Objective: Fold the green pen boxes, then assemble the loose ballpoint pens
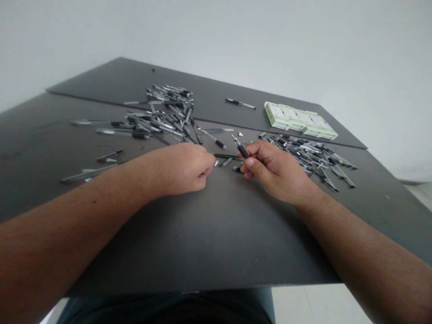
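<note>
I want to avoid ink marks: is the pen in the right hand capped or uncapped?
Uncapped. The pen in the right hand shows its narrow tip beyond the black grip, with no cap over it.

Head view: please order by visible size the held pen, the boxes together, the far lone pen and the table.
1. Table
2. Boxes
Smallest, unranked: held pen and far lone pen look alike; right hand partly hides the first.
</note>
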{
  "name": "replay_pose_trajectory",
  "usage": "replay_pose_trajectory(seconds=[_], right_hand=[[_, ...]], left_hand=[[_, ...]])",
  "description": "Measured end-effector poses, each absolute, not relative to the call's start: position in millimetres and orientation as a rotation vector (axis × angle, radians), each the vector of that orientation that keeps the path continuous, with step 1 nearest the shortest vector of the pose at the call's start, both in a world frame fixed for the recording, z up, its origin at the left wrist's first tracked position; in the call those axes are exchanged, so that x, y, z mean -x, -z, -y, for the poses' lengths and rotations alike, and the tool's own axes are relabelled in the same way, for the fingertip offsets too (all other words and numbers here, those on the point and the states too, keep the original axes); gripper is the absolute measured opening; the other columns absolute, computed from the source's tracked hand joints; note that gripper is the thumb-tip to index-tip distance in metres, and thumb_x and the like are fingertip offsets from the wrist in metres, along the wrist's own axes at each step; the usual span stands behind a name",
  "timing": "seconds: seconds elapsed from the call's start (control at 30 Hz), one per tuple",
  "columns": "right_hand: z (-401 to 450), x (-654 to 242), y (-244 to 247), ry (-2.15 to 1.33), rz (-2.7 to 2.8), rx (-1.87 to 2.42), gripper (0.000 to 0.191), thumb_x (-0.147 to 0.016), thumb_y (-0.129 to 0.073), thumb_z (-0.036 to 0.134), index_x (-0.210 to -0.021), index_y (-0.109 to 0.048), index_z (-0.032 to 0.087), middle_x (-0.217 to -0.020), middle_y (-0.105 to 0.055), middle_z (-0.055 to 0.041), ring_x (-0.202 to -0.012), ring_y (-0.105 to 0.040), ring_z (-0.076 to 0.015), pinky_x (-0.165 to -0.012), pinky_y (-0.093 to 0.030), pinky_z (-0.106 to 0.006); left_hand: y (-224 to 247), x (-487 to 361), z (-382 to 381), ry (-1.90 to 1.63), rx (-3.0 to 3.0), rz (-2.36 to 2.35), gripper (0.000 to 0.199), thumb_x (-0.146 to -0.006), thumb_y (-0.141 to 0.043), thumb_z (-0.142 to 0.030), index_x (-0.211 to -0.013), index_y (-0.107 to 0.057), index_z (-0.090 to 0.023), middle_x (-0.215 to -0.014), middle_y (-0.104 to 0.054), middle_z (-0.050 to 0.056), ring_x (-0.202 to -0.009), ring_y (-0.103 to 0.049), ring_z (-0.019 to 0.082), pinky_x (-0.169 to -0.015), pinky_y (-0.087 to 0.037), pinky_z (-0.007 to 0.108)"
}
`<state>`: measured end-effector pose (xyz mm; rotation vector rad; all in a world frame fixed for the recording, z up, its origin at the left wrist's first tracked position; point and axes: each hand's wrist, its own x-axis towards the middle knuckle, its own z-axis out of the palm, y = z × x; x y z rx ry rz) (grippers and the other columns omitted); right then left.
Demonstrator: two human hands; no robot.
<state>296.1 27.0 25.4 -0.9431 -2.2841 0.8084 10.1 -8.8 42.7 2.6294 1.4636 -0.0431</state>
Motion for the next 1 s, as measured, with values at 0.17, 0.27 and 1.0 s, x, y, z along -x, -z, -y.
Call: replay_pose_trajectory(seconds=[0.17, 0.27, 1.0], right_hand=[[-27, -296, -26, -0.79, 2.3, 0.937, 0.031, -0.12, -0.071, 0.057, -0.121, -0.073, 0.026, -0.097, -0.086, -0.0034, -0.078, -0.084, -0.023, -0.078, -0.062, -0.037], [-27, -296, -25, -0.787, 2.298, 0.941, 0.032, -0.12, -0.071, 0.059, -0.121, -0.073, 0.027, -0.098, -0.087, -0.0037, -0.081, -0.084, -0.024, -0.079, -0.062, -0.038], [-26, -297, -28, -0.767, 2.324, 0.93, 0.032, -0.121, -0.072, 0.059, -0.118, -0.074, 0.027, -0.097, -0.087, -0.0042, -0.086, -0.085, -0.0252, -0.083, -0.061, -0.038]], left_hand=[[-34, -9, 9, -0.068, -2.583, -1.456, 0.015, -0.087, -0.073, -0.014, -0.092, -0.083, -0.025, -0.091, -0.08, 0.005, -0.087, -0.075, 0.027, -0.082, -0.05, 0.037], [-30, -10, 9, -0.016, -2.581, -1.448, 0.017, -0.088, -0.072, -0.015, -0.093, -0.085, -0.026, -0.091, -0.082, 0.005, -0.087, -0.076, 0.027, -0.081, -0.051, 0.037], [-25, -8, 11, -0.205, -2.569, -1.448, 0.011, -0.088, -0.071, -0.014, -0.09, -0.069, -0.025, -0.092, -0.076, 0.006, -0.084, -0.073, 0.027, -0.078, -0.05, 0.038]])
